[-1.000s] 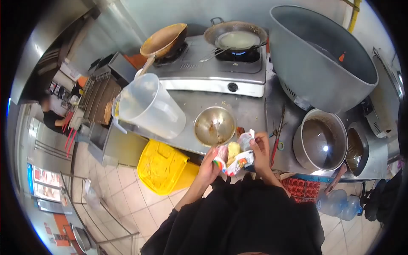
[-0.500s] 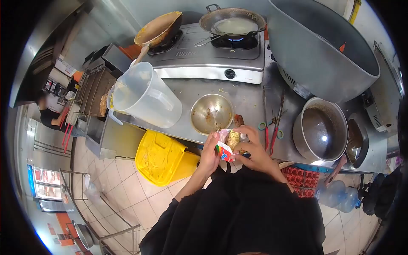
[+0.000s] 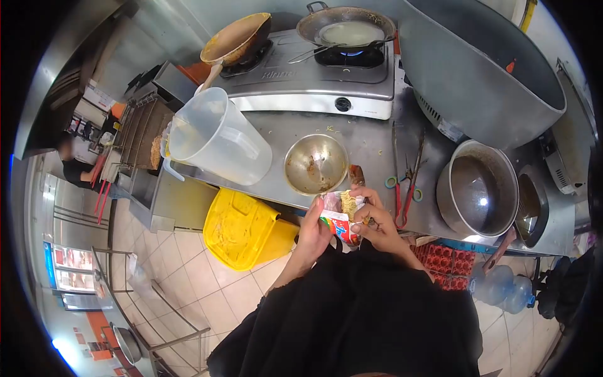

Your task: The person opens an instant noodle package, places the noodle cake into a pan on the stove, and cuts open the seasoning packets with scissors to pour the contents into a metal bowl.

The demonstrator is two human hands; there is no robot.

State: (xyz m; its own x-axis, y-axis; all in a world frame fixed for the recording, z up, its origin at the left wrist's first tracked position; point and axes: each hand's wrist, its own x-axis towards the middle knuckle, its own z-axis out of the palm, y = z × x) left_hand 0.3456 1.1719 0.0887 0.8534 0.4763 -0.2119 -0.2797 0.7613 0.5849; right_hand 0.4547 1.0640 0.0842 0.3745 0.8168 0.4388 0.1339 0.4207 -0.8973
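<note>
Between my hands, over the counter's front edge, is an opened red and white instant noodle packet (image 3: 339, 227). A yellow noodle block (image 3: 349, 202) shows in its torn mouth. My left hand (image 3: 312, 231) grips the packet's left side, thumb upward. My right hand (image 3: 382, 229) is closed on its right side, fingers bent at the opening. Just beyond them sits a stained metal bowl (image 3: 316, 164) with brown residue.
A wok (image 3: 347, 28) with pale liquid and a strainer sits over a lit flame on the gas stove (image 3: 286, 88). A plastic jug (image 3: 220, 141), scissors (image 3: 411, 179), a metal pot (image 3: 477, 188) and a yellow bin (image 3: 245, 229) stand around. Another person (image 3: 75, 166) is far left.
The packet has turned so more of its red printed front shows. My right fingers have shifted at its opening, and the view has moved slightly.
</note>
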